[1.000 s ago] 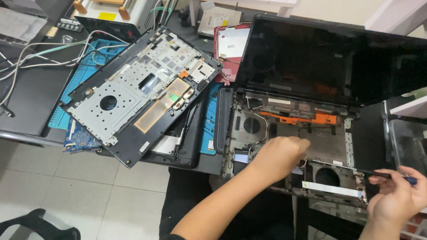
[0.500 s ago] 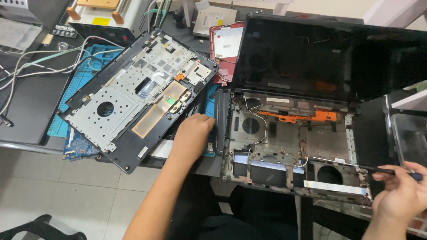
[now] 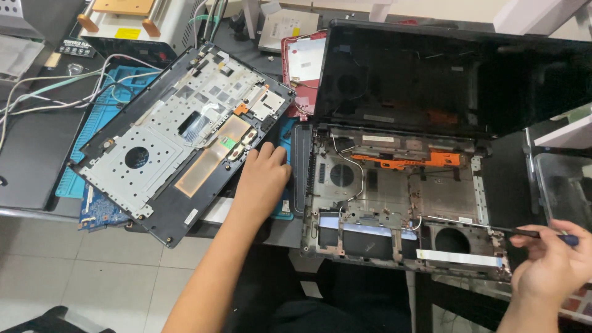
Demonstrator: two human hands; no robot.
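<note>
- The left hand (image 3: 262, 176) lies palm down, fingers pressed together, on the lower right edge of the upturned palmrest cover (image 3: 179, 132); its fingertips touch the cover beside a tan strip, just left of the open laptop base (image 3: 394, 197); it pinches nothing
- The right hand (image 3: 552, 265) is curled around a screwdriver (image 3: 536, 234), pinching its dark blue handle between thumb and fingers; the black shaft runs nearly level, pointing left, its tip at the lower right corner of the laptop base
- The laptop base sits on the bench (image 3: 31, 154) between the two hands, its long axis left to right, its black screen (image 3: 456, 80) tilted up behind it; an orange bracket (image 3: 407, 161) crosses the back of the base, and a white strip (image 3: 459, 258) lies along its front edge, just left of the screwdriver tip
- The palmrest cover lies tilted, its long axis from lower left to upper right, partly over a blue mat (image 3: 105, 123) and hanging past the bench edge
- A small white oblong label (image 3: 190, 216) sits on the cover's near rim; a yellow oblong label (image 3: 127, 33) marks the front of a grey machine (image 3: 142, 28) at the back; a red-edged panel with a white sheet (image 3: 305, 61) lies behind the cover; a grey square drive (image 3: 287, 28) lies above that
</note>
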